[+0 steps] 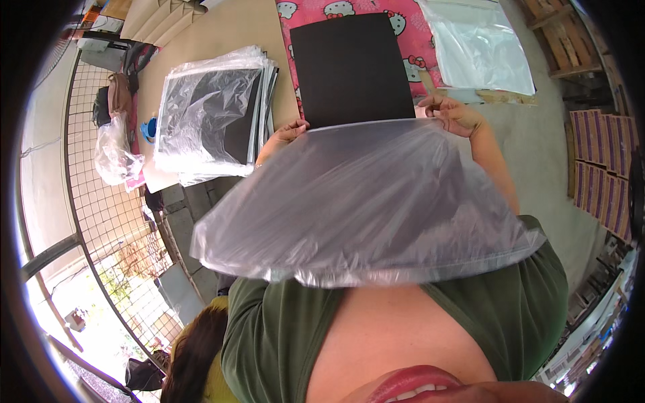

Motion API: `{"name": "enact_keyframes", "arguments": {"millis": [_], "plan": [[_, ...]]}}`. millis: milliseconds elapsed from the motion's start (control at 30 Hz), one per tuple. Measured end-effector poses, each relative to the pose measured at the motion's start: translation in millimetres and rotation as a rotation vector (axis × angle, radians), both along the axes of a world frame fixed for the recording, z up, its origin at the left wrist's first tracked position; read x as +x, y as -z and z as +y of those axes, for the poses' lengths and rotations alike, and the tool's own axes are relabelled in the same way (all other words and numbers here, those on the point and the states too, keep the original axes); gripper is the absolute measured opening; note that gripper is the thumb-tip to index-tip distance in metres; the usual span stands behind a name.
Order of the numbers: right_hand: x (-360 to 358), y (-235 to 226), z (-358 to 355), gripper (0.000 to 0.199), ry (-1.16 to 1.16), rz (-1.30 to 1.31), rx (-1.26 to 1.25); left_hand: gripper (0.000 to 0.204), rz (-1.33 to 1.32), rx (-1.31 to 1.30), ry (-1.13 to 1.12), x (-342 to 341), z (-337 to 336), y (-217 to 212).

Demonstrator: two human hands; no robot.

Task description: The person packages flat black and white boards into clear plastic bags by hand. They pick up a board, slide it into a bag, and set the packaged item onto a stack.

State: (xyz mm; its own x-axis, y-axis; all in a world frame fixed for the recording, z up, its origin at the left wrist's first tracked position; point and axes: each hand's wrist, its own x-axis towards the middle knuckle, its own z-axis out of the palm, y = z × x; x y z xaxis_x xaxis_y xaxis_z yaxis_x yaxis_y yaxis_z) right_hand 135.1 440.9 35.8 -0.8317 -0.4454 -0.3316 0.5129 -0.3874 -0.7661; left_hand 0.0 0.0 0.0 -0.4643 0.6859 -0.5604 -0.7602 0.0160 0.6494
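A clear plastic bag point(349, 208) hangs toward me, its far edge held between my two hands. My left hand point(285, 136) pinches that edge at its left corner. The right corner is gripped by the fingers of my right hand point(451, 115). Just beyond this edge lies a flat black sheet point(353, 70) on a pink cartoon-print cloth point(312, 15). The sheet's near edge meets the bag's edge; whether it reaches inside I cannot tell. To the left stands a stack of black sheets in clear bags point(211, 117).
A pile of clear plastic bags point(480, 47) rests at the far right of the table. Folded brown cardboard point(158, 20) is at the far left. Stacked boxes point(603, 168) and a wooden pallet point(568, 40) stand on the right. A wire mesh point(101, 201) runs along the left.
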Motion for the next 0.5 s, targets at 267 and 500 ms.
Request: {"name": "enact_keyframes", "arguments": {"millis": [267, 500], "plan": [[6.4, 25.5, -4.5, 0.037, 0.115, 0.107, 0.639, 0.020, 0.687, -0.533, -0.203, 24.0, 1.4, -26.4], [43.6, -138.8, -72.1, 0.050, 0.017, 0.801, 0.679, 0.028, 1.375, -0.134, -0.046, 88.3, 3.9, -149.8]]}}
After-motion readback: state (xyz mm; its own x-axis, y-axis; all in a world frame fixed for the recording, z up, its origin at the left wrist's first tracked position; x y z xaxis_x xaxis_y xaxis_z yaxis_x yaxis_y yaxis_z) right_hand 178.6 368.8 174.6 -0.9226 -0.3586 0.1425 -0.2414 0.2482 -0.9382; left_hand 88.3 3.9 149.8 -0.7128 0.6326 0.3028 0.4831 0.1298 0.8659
